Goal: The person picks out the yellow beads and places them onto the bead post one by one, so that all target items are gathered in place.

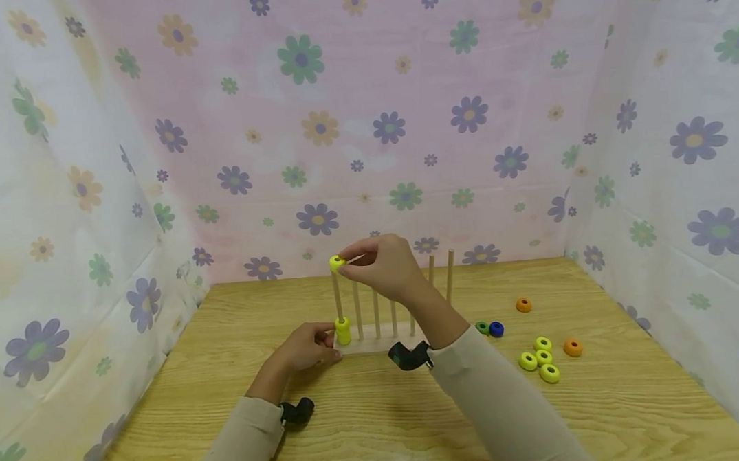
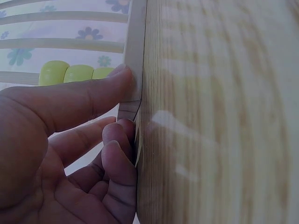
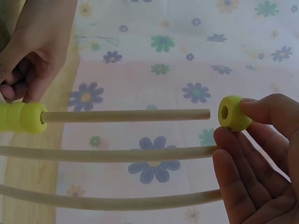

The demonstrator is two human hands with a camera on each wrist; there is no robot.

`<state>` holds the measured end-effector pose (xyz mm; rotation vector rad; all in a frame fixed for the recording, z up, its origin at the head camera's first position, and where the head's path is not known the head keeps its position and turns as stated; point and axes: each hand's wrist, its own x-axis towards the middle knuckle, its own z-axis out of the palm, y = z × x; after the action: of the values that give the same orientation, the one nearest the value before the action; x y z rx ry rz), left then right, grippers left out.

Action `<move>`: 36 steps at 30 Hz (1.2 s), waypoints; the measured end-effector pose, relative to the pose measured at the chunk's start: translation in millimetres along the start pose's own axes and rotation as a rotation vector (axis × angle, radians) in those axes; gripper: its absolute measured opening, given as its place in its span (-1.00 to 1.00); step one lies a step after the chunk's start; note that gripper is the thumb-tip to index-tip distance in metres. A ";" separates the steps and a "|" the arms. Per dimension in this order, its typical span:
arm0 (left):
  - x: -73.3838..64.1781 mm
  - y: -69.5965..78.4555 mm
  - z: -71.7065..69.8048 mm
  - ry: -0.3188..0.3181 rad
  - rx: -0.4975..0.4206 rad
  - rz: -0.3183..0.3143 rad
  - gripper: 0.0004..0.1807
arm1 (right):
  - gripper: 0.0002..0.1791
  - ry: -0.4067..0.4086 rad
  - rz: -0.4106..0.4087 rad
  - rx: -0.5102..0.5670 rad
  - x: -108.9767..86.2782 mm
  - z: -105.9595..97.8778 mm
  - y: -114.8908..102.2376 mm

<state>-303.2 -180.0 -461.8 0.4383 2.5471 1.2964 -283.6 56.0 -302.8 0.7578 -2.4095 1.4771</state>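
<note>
My right hand [image 1: 385, 271] pinches a yellow bead [image 3: 238, 116] between thumb and fingers. In the right wrist view, the bead's hole faces the tip of the leftmost wooden peg [image 3: 126, 115], with a small gap between them. Several yellow beads [image 1: 343, 331] are stacked at the foot of that peg. Down at the table, my left hand [image 1: 303, 347] holds the left end of the wooden base [image 1: 371, 344], thumb [image 2: 100, 95] along its front edge and other fingers around the end. The neighbouring pegs stand upright and carry no beads that I can see; the right forearm partly hides them.
Right of the rack lie several loose yellow beads [image 1: 543, 355], an orange bead [image 1: 573, 347] beside them and another farther back. A green bead [image 1: 482, 327] and a blue bead [image 1: 496, 329] sit nearer the rack. Flowered cloth [image 1: 367, 169] encloses the wooden table [image 1: 378, 423].
</note>
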 end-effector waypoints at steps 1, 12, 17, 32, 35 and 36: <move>0.1 0.0 0.1 0.000 0.000 -0.001 -0.26 | -0.86 0.002 0.002 -0.001 0.4 0.8 0.0; 0.8 0.4 1.1 0.003 0.013 0.003 -0.22 | -0.90 0.063 0.025 -0.055 2.2 9.2 -3.1; -0.2 1.1 1.2 0.000 0.017 0.000 -0.21 | -0.90 0.068 0.035 -0.067 2.4 10.4 -4.1; -0.7 1.2 0.6 0.008 0.019 -0.001 -0.19 | -0.90 0.086 0.072 -0.117 5.3 13.5 -4.0; -1.1 1.9 0.4 0.008 0.022 -0.003 -0.19 | -0.89 0.085 0.073 -0.118 5.5 13.7 -4.5; -1.1 2.0 0.4 0.007 0.022 -0.003 -0.19 | -0.89 0.086 0.073 -0.118 5.5 13.8 -4.6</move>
<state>-301.8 -179.1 -460.3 0.4347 2.5689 1.2728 -284.7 40.5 -303.3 0.5756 -2.4577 1.3496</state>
